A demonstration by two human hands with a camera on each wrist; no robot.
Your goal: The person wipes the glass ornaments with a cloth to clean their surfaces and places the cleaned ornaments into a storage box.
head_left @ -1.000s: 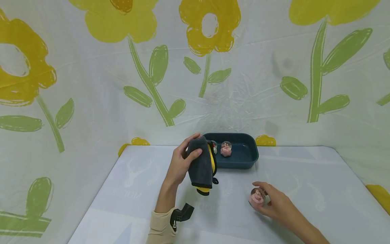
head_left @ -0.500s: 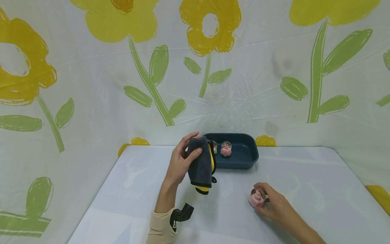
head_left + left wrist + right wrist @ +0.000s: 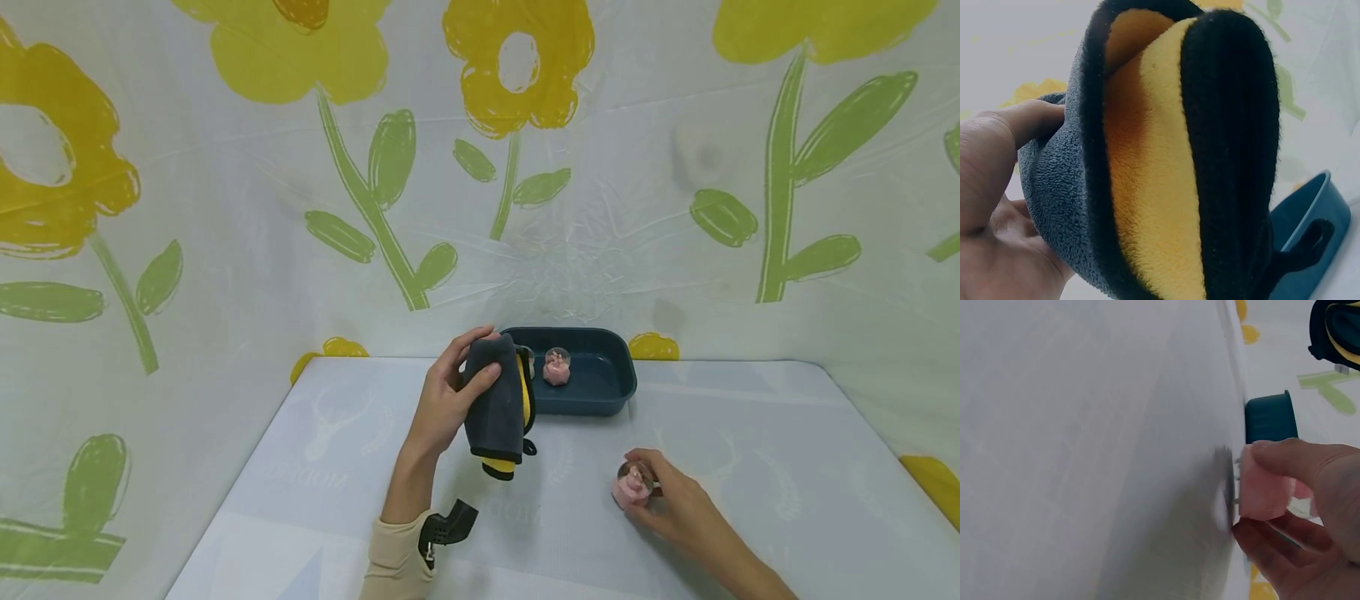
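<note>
My left hand (image 3: pixel 442 396) grips a folded grey and yellow towel (image 3: pixel 495 400) above the table, thumb on its near face. The left wrist view shows the black edging and yellow inner side of the towel (image 3: pixel 1154 137), with a small hanging loop. Toward the front right, my right hand (image 3: pixel 678 500) holds a small snow globe (image 3: pixel 632 487) with a pink base and a clear dome. In the right wrist view, thumb and fingers are round the pink base (image 3: pixel 1264 484), its underside close to the tabletop; whether its small feet touch, I cannot tell.
A dark blue tray (image 3: pixel 600 407) stands at the table's back edge. Inside it is another pink snow globe (image 3: pixel 557 367), and a further globe (image 3: pixel 529 363) is partly hidden by the towel. A flower-printed curtain (image 3: pixel 622 208) hangs behind the table (image 3: pixel 337 500).
The towel shifts slightly in the left hand's hold. The right fingers close in a little nearer round the snow globe, which stays in about the same place.
</note>
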